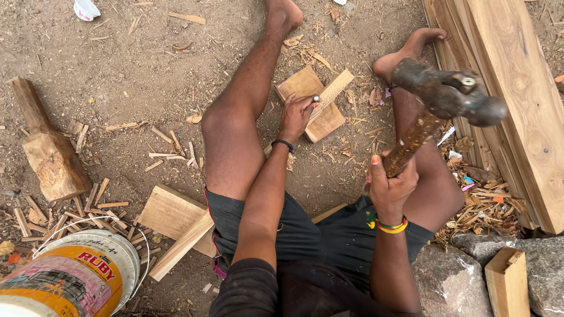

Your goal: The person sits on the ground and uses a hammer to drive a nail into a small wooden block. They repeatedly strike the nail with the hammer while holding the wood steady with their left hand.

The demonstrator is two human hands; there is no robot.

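Note:
I sit on the dirt with legs spread. My right hand point(390, 185) grips the wooden handle of a heavy hammer point(449, 97), raised at the right with its dark metal head up. My left hand point(295, 116) holds a small metal chisel or nail point(316, 99) upright against a thin wooden strip point(332, 91). That strip lies across a square wooden block point(305, 85) on the ground between my legs.
A stack of long planks point(517, 88) runs along the right edge. A wooden mallet point(47, 147) lies at the left, a plastic bucket point(76, 276) at bottom left, flat boards point(173, 220) by my left thigh, rocks point(452, 276) at bottom right. Wood chips lie scattered about.

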